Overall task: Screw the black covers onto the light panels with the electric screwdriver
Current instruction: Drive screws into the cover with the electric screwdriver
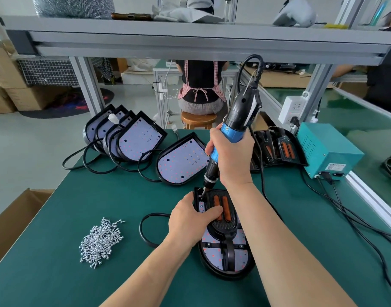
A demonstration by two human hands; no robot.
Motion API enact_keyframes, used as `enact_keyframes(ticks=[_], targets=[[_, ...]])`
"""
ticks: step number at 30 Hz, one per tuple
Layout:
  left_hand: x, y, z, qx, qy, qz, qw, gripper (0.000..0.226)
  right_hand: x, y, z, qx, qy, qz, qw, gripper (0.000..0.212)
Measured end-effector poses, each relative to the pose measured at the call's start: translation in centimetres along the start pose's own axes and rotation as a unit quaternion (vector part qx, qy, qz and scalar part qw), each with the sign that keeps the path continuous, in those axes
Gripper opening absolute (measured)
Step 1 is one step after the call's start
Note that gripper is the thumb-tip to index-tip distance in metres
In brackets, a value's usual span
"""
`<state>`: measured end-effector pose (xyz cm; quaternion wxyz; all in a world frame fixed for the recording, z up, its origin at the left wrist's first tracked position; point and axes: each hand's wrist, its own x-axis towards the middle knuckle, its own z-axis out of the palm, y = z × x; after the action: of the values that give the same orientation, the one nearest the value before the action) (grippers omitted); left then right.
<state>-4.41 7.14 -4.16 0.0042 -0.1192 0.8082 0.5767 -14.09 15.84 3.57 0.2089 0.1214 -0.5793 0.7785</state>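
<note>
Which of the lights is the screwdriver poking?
The light panel nearest the person. The tip of the electric screwdriver meets its far left corner, and the left hand grips it. The other panels lie farther back, untouched.

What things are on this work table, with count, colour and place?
Light panel in work: one, black rim, near centre.
Black cover: one, two orange strips, on that panel.
Electric screwdriver: one, blue and black, tip at the cover's far left corner.
Screws: one pile, silver, near left.
Bare panels: five, pale, four leaning far left, one apart at centre.
Covered panels: a few, black, far right.
Power box: one, teal, right.
Left hand: holds the panel in work.
Right hand: grips the screwdriver.
</note>
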Motion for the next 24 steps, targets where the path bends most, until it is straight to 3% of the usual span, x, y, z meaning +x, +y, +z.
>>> enact_keyframes(ticks=[4,9,16,24], targets=[[-0.3,0.6,-0.1,0.013,-0.006,0.001,1.000,0.043,0.0,-0.3,-0.6,0.024,0.005,0.008,1.000,0.015],[-0.6,1.0,-0.4,0.032,-0.012,-0.004,0.999,0.028,-0.2,-1.3,-1.8,0.082,0.027,0.059,0.995,0.022],[-0.7,1.2,-0.5,0.032,-0.014,-0.011,0.999,0.034,1.3,-5.5,-3.1,0.088,0.047,0.010,0.995,0.015],[-0.1,1.0,-0.7,0.114,-0.015,0.016,0.993,0.043,1.2,-5.6,-9.2,0.050,0.152,0.132,0.978,0.022]])
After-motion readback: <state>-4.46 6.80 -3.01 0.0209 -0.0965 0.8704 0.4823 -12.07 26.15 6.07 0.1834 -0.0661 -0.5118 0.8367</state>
